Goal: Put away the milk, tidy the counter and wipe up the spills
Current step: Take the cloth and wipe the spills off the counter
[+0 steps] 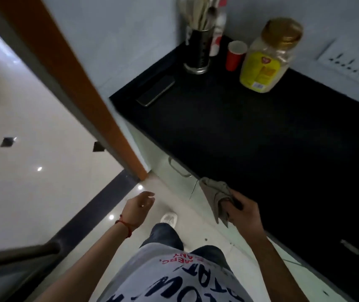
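Observation:
My right hand point(242, 211) grips a crumpled grey cloth point(216, 196) at the front edge of the black counter point(250, 138); the cloth hangs down over the edge. My left hand point(140, 205) hangs over the floor to the left of the counter, holding nothing, with its fingers loosely curled and apart. On the back of the counter stand a red paper cup point(235, 55) and a large plastic jar point(267, 57) with a gold lid and yellow label. No milk container or spill shows in this view.
A dark utensil holder point(200, 51) with spoons stands in the back corner, a white-and-red bottle point(217, 35) behind it. A phone point(155, 90) lies flat near the counter's left end. An orange door frame point(76, 83) runs along the left. Drawer handle point(178, 168) below the counter edge; wall switches point(348, 62) at right.

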Demonstrator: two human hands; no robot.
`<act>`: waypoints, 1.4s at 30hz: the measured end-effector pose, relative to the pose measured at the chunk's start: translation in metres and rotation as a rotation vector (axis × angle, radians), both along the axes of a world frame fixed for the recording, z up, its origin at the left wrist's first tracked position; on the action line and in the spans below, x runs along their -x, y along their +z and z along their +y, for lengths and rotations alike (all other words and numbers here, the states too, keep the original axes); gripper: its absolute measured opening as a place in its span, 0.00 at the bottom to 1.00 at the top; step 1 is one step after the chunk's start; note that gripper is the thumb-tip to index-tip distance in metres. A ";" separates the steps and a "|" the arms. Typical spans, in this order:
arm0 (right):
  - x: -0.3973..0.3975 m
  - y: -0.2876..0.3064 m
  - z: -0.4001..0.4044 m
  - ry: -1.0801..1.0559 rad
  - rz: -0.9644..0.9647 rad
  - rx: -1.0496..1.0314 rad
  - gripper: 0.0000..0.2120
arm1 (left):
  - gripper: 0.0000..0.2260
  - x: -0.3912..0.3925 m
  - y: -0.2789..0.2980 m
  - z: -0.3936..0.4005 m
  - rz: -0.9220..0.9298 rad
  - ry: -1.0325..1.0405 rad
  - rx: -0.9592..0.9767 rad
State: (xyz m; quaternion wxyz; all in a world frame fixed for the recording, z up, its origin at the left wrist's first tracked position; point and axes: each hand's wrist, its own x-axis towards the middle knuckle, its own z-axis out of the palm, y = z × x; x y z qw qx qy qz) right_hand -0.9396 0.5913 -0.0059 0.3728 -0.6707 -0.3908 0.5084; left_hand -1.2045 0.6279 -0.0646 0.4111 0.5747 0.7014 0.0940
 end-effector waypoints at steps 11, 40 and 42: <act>-0.038 0.019 0.062 -0.692 -0.124 -0.133 0.12 | 0.20 -0.103 0.004 0.167 0.079 -0.716 -0.540; -0.217 -0.062 0.296 -0.102 -0.869 -0.009 0.24 | 0.25 -0.145 -0.038 0.197 0.471 -0.861 -0.538; -0.219 -0.061 0.294 -0.040 -0.884 0.035 0.25 | 0.25 -0.145 -0.039 0.197 0.469 -0.858 -0.542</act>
